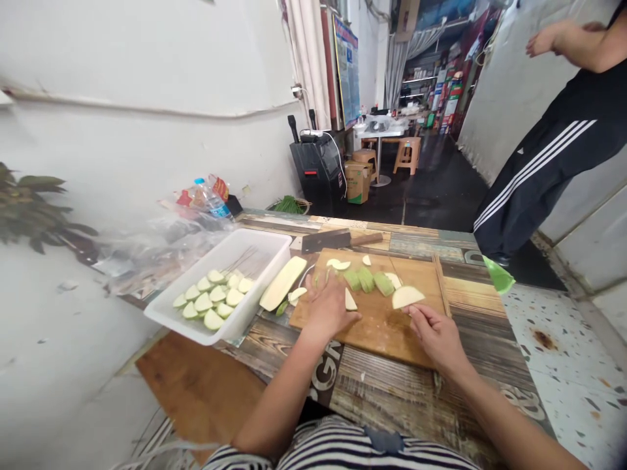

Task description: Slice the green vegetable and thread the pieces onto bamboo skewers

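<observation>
My right hand [434, 334] pinches the lower edge of a pale half-round zucchini slice [408, 297] above the right side of the wooden cutting board [377, 329]. I cannot tell whether a skewer is in that slice. My left hand [327, 305] lies palm down over the board's left side, thumb stretched out, fingertips among cut pieces. A white slice [350, 300] shows beside it; whatever is under the palm is hidden. Green-skinned pieces [365, 279] sit along the middle of the board. Thin wooden skewers [441, 284] line its right edge.
A cleaver [327, 241] lies behind the board. Left of it are a long zucchini half [284, 284] and a white plastic tray [159, 307] with several slices and skewers. Plastic bags [147, 251] and a bottle [215, 199] crowd the wall. A person in black trousers [548, 156] stands at right.
</observation>
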The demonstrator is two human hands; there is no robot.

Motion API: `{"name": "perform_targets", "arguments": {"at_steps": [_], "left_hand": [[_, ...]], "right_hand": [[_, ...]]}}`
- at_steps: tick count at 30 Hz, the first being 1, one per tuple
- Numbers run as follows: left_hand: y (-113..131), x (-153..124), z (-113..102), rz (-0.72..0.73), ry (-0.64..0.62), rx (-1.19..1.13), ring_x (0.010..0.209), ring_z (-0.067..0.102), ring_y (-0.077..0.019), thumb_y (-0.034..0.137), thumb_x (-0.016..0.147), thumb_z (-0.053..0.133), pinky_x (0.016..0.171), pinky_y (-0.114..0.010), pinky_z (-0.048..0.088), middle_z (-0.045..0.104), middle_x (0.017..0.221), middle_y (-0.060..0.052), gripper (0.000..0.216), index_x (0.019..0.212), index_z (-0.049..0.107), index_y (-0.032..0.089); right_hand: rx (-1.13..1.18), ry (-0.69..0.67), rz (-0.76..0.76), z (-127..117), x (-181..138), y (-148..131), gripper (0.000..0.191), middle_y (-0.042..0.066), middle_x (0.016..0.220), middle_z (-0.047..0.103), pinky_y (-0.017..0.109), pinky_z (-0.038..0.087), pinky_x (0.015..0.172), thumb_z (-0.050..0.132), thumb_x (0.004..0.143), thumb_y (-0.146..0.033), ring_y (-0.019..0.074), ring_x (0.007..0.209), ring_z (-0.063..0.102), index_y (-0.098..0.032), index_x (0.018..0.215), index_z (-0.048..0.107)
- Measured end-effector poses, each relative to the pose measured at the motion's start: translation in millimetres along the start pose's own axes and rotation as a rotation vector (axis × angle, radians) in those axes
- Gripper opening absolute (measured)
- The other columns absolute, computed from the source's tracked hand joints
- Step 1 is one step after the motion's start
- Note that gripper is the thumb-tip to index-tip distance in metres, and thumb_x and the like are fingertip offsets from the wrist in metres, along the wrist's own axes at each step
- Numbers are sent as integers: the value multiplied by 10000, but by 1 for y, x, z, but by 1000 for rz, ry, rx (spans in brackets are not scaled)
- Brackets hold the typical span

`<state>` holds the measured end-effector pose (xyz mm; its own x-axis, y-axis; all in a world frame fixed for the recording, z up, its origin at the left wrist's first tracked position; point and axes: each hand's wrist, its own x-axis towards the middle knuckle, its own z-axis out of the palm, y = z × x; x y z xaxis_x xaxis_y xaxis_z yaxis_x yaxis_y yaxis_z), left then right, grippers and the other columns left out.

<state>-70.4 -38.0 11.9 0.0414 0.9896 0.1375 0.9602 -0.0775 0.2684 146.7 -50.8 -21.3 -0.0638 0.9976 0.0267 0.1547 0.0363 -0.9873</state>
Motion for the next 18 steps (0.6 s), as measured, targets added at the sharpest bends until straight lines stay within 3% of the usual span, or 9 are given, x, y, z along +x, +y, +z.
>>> {"name": "perform_targets", "arguments": {"at_steps": [5, 9, 12, 15, 18], "left_hand": [[-4, 6, 5, 25, -90, 42, 1348, 74, -348, 484, 516, 752, 1031, -555, -46, 183, 1468, -142, 555, 970, 596, 205], [-5, 5, -3, 20, -129, 64, 1347, 90, -350, 515, 566, 709, 1041, -553, -4, 177, 1467, -157, 510, 931, 609, 173], [1, -1, -13, 88, -124, 63, 1349, 101, -336, 446, 574, 729, 1061, -523, 35, 196, 1465, -143, 451, 913, 615, 171], [6, -5, -19, 130, -74, -62, 1344, 152, -318, 337, 564, 754, 1070, -496, 119, 232, 1453, -144, 505, 1016, 588, 187], [8, -2, -14, 109, 42, -409, 1238, 389, -271, 285, 655, 684, 1010, -425, 316, 415, 1356, -119, 537, 1162, 516, 226]], "right_hand": [[1, -43, 16, 3, -4, 6, 402, -67, 470, 364, 210, 222, 409, 493, 796, -486, 84, 425, 308, -115, 873, 625], [-8, -57, 25, 4, -3, 1, 415, -64, 456, 366, 210, 222, 408, 506, 766, -521, 86, 418, 313, -125, 806, 625], [20, -54, 32, 7, -3, -7, 447, -72, 430, 339, 211, 204, 391, 506, 732, -571, 85, 391, 286, -140, 770, 619], [50, -40, 26, 9, -5, -15, 463, -78, 414, 314, 211, 196, 379, 501, 712, -601, 81, 375, 263, -152, 741, 608], [82, -14, 11, 9, -6, -18, 465, -77, 414, 322, 209, 200, 373, 491, 726, -603, 80, 373, 266, -152, 743, 601]]}}
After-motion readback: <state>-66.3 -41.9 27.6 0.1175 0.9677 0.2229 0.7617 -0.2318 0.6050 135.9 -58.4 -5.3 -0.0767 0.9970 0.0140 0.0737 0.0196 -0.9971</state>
